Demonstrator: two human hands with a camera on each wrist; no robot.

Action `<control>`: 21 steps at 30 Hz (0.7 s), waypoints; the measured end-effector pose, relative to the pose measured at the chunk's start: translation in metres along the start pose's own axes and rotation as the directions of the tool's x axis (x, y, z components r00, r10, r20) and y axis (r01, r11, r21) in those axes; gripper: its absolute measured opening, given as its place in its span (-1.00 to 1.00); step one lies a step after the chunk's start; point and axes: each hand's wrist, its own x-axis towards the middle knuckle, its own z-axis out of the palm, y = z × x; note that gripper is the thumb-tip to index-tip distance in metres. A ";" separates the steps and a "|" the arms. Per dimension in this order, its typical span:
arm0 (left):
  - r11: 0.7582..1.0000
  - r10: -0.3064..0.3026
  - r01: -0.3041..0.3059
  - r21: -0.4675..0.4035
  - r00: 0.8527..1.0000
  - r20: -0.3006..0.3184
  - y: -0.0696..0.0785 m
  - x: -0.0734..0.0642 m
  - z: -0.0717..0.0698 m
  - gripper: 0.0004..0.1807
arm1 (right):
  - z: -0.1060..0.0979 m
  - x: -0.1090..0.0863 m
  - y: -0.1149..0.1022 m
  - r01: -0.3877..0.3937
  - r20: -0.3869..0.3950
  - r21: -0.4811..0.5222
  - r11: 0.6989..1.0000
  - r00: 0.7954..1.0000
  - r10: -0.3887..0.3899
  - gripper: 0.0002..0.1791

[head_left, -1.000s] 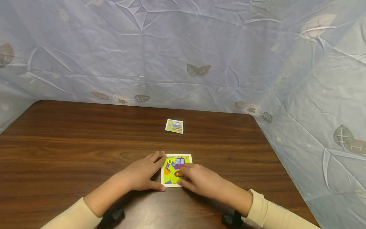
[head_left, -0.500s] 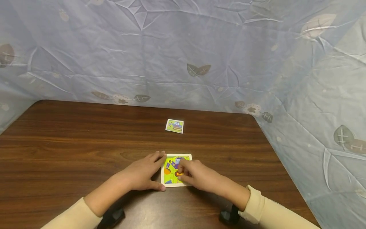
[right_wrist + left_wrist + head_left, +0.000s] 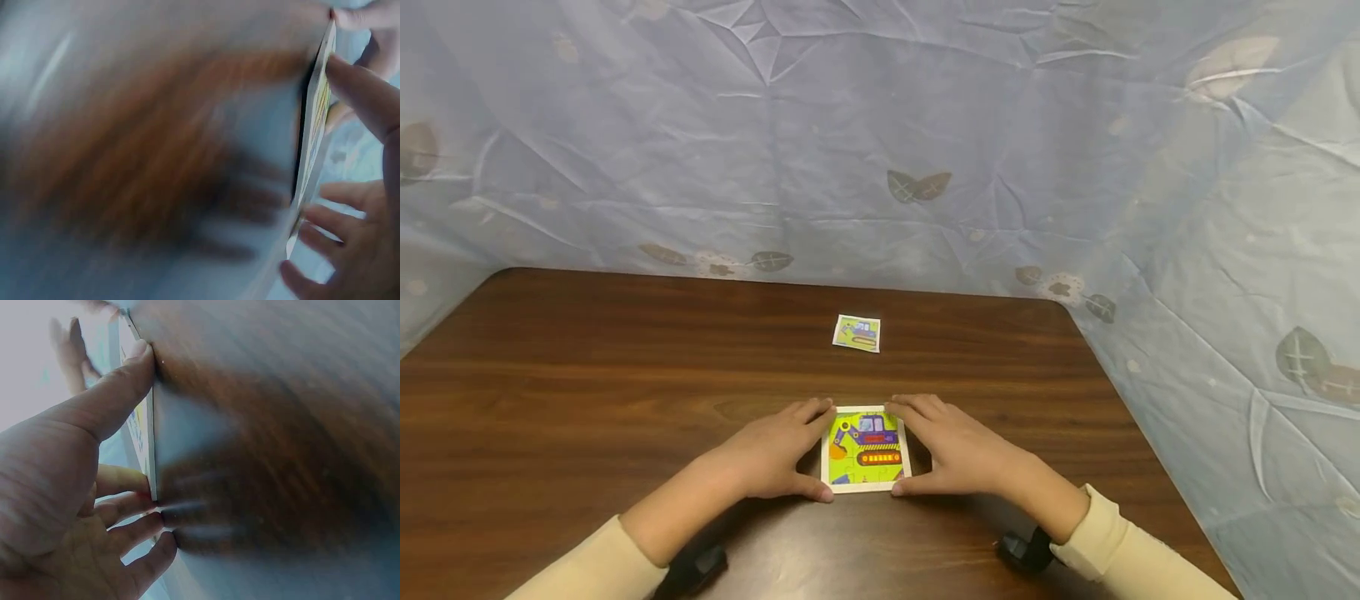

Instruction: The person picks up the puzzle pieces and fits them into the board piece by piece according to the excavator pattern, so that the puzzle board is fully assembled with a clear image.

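A square jigsaw puzzle (image 3: 867, 446) with a white frame lies in front of me, showing a purple excavator with orange tracks on green. My left hand (image 3: 771, 454) holds its left side, thumb at the near corner and fingers at the far corner. On the opposite side my right hand (image 3: 962, 454) grips the frame the same way, mirrored. The left wrist view shows the left thumb (image 3: 115, 400) on the frame's edge and the fingers spread along the far part. In the right wrist view the right thumb (image 3: 362, 90) presses near the frame's edge.
Farther back on the dark wooden table (image 3: 625, 375) lies a small picture card (image 3: 857, 333) with a similar excavator. A grey-blue curtain with leaf prints (image 3: 880, 125) hangs behind the table and along its right side.
My right hand has left the puzzle's face, where its fingers were over the excavator, and moved right to the frame's edge. The left hand has stayed in place.
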 end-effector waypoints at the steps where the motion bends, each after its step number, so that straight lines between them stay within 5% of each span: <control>1: 1.000 0.001 -0.001 0.005 1.000 0.000 0.000 0.001 0.000 0.19 | -0.001 -0.001 0.003 -0.010 0.023 0.009 1.000 1.000 0.010 0.11; 5: 1.000 0.016 -0.016 0.012 1.000 -0.007 -0.002 0.008 -0.001 0.18 | -0.004 0.001 0.013 -0.037 0.075 0.018 0.999 0.997 0.035 0.13; 21: 0.999 0.024 -0.025 0.034 1.000 0.010 -0.016 0.041 -0.012 0.17 | -0.012 0.024 0.040 -0.065 0.065 0.067 0.996 0.996 0.061 0.12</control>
